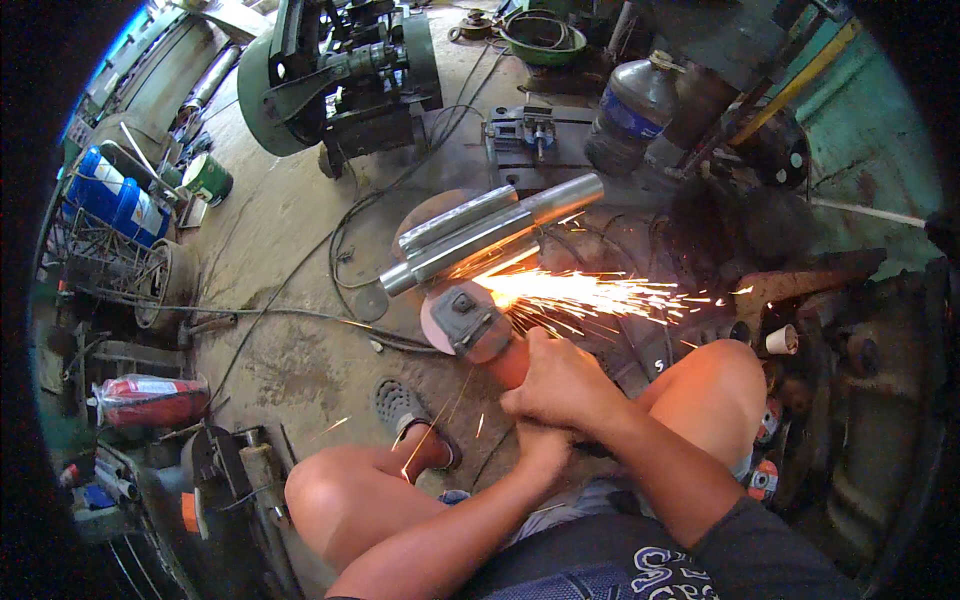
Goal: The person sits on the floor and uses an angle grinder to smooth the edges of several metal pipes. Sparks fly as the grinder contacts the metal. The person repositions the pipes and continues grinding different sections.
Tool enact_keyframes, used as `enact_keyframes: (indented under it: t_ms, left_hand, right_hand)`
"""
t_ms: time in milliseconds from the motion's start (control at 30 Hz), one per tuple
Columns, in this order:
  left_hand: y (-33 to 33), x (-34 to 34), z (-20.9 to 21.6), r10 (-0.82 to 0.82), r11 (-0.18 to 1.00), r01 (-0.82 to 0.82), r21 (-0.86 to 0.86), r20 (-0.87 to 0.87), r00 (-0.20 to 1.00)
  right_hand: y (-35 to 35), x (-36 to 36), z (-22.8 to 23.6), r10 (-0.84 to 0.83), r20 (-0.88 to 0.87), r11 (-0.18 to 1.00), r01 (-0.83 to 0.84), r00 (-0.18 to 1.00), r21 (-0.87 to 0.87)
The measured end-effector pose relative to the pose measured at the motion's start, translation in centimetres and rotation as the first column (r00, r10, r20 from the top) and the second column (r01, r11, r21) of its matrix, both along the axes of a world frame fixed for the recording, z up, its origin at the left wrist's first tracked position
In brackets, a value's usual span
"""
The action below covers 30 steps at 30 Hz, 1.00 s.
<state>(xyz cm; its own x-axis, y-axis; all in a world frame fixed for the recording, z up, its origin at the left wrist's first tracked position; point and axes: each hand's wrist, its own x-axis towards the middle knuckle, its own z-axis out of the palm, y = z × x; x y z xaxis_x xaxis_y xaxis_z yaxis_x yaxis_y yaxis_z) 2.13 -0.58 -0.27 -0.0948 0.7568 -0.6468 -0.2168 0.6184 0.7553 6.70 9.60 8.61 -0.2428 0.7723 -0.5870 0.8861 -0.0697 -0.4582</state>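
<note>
My right hand [568, 382] is wrapped around the orange-red body [510, 364] of an angle grinder. Just behind it, my left hand [546, 446] closes on the rear of the same tool, its fingers mostly hidden. The grinder's dark grey head [464, 312] and pinkish disc [437, 326] are close against a shiny steel shaft [500, 238]. A shorter steel bar [455, 219] lies along the shaft's far side. Bright sparks [590, 293] stream off to the right from the disc; the exact contact spot is lost in the glare.
Cables [345, 235] cross the floor left of the shaft. Beyond stand a small vise [535, 128], a large plastic bottle [630, 112] and a green machine [345, 85]. My shoe [400, 402] is near the disc. Blue buckets [118, 200] and a red wrapped item [150, 400] sit left.
</note>
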Motion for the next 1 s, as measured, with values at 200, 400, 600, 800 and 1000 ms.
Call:
enact_keyframes:
  t_ms: [200, 400, 600, 800, 1000]
  left_hand:
    - [-0.2, -0.5, -2.3, -0.177, 0.983, 0.181, 0.032, -0.093, 0.980]
    - [0.2, 1.4, -1.9, -0.021, 0.997, 0.020, 0.069, 0.011, 1.000]
    - [1.4, 2.9, -1.5, -0.180, 0.980, 0.182, 0.075, -0.037, 0.983]
    - [2.8, 5.9, -4.1, -0.274, 0.957, 0.284, 0.059, -0.136, 0.952]
    - [3.1, 8.3, -4.9, -0.109, 0.974, 0.086, 0.209, 0.105, 0.988]
  right_hand:
    - [0.0, -0.1, 0.4, 0.010, 0.008, 1.000, -0.010, 1.000, -0.003]
    - [0.2, 1.4, 0.4, -0.038, -0.005, 0.999, 0.038, 0.999, 0.037]
    - [0.6, 3.8, -0.8, -0.103, -0.007, 0.991, 0.103, 0.995, 0.091]
    - [1.4, 6.2, -1.5, -0.179, 0.051, 0.982, 0.175, 0.983, 0.074]
    - [1.6, 8.1, -2.5, -0.275, -0.017, 0.955, 0.275, 0.961, 0.113]
